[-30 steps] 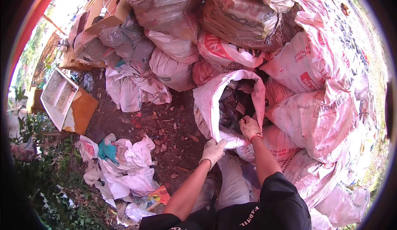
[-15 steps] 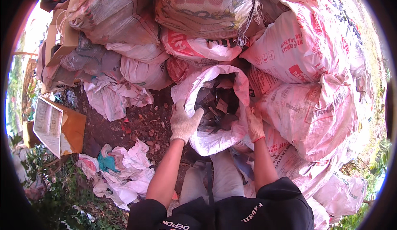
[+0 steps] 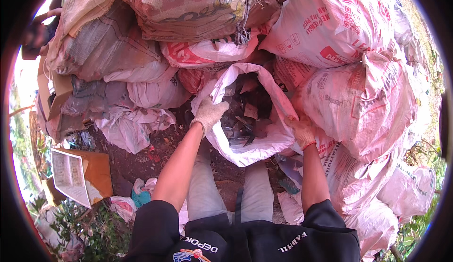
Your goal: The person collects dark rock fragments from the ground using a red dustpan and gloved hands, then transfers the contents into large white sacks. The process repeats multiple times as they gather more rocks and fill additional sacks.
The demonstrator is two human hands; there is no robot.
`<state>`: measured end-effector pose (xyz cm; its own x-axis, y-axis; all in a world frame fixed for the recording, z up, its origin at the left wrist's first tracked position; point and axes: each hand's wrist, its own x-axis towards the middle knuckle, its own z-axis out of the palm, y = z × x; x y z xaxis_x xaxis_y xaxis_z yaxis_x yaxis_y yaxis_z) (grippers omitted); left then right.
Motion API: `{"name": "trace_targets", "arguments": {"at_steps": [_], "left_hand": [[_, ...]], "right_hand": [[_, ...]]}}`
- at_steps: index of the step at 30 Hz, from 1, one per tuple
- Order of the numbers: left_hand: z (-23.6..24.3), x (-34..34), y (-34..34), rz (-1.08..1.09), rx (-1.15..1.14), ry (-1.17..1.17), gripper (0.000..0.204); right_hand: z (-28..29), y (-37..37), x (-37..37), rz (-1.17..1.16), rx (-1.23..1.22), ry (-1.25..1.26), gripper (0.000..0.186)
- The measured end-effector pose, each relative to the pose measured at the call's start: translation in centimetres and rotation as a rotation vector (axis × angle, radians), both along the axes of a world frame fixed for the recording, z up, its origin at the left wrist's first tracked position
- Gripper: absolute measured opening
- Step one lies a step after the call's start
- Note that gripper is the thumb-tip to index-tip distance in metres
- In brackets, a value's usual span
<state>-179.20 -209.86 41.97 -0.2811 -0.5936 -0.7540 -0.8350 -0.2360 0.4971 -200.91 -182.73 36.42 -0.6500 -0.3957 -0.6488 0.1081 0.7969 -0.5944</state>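
A white woven sack [image 3: 250,156] stands upright before my legs with its mouth spread wide. Dark flat scraps and a paler brownish piece [image 3: 250,111] lie inside it; their exact kind is unclear. My left hand [image 3: 210,115], in a pale knit glove, grips the left rim, thumb over the edge. On the opposite side, my right hand [image 3: 302,131], in a similar glove with a red cuff edge, is closed on the right rim. Folds of the sack partly hide the fingers of both hands.
Full woven sacks [image 3: 342,106] crowd the right side, and more bulging sacks [image 3: 188,9] are piled at the far side. To the left are crumpled white sacks [image 3: 127,129] and a tilted box-like container [image 3: 96,172]. A person's arm [image 3: 47,16] shows at the far left edge.
The sack's mouth is now spread wider, with my right hand farther out to the right. My left hand has shifted slightly up along the rim. The whole view has tilted and shifted.
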Motion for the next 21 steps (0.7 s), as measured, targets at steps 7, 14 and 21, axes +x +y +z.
{"name": "trace_targets", "arguments": {"at_steps": [7, 14, 21], "left_hand": [[-1.9, 4.3, -5.8, 0.036, -0.009, 0.326, 0.041], [0.4, 15.3, -15.3, 0.34, 0.021, 0.1, 0.048], [6.0, 9.2, -7.0, -0.133, -0.004, 0.29, 0.041]], "right_hand": [[5.7, -6.6, 3.1, -0.511, -0.008, 0.115, 0.022], [13.4, -16.4, 13.4, 0.003, -0.058, 0.266, 0.02], [6.5, -8.3, 5.6, -0.376, 0.124, 0.532, 0.039]]}}
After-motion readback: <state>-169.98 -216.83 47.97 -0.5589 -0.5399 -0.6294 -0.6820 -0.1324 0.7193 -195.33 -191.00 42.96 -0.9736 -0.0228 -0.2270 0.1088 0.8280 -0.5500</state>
